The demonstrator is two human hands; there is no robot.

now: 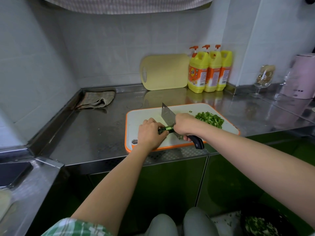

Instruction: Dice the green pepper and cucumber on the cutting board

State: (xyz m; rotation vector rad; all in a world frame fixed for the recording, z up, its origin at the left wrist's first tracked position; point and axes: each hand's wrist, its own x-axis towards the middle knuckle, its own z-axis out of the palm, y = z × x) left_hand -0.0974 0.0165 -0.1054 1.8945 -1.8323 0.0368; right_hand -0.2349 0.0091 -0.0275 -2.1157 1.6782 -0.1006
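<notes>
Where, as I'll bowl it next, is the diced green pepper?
Head view: the diced green pepper is piled at the cutting board's far right, beside the right hand.

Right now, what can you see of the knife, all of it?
The knife is a cleaver: a broad steel blade with a small hole near its far top corner, and a black handle curving down at the end. The right hand grips the handle. The blade stands edge down on the cucumber, over the board, close beside the left hand.

Three yellow soap btls up back. Just left of 'em, beige board leaning on wall. Further left, crumpled cloth. Right of btls: glass goblet, pink appliance.
</notes>
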